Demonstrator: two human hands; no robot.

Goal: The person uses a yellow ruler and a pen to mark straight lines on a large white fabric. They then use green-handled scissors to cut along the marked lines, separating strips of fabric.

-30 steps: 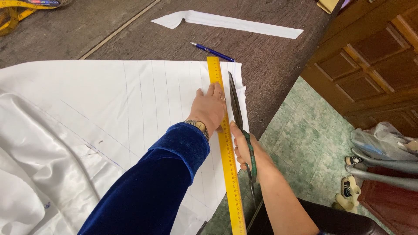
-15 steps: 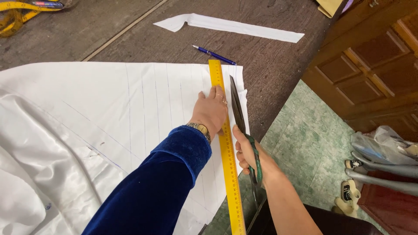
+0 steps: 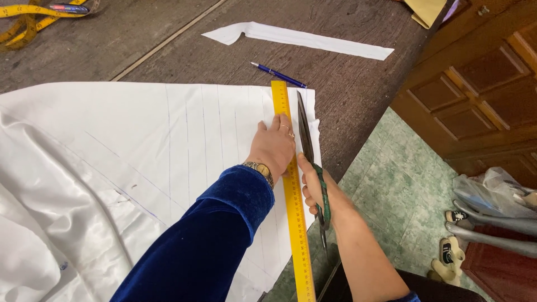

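Note:
White cloth (image 3: 140, 162) with several thin blue lines lies spread over the dark wooden table (image 3: 358, 95). A long yellow ruler (image 3: 295, 223) rests along the cloth's right edge. My left hand (image 3: 274, 146), in a blue velvet sleeve with a wristwatch, presses flat on the cloth and the ruler. My right hand (image 3: 314, 187) grips large scissors (image 3: 306, 134) with green handles. Their dark blades lie along the ruler's right side, over the narrow strip of cloth there.
A blue pen (image 3: 278, 74) lies just beyond the ruler's far end. A cut white cloth strip (image 3: 302, 38) sits farther back. A yellow tape measure (image 3: 28, 17) is at the far left corner. Right of the table are green floor, a wooden cabinet (image 3: 481, 95) and shoes (image 3: 450, 254).
The scissors and my right hand have moved forward along the ruler, toward the far edge of the cloth. My left hand still presses the ruler.

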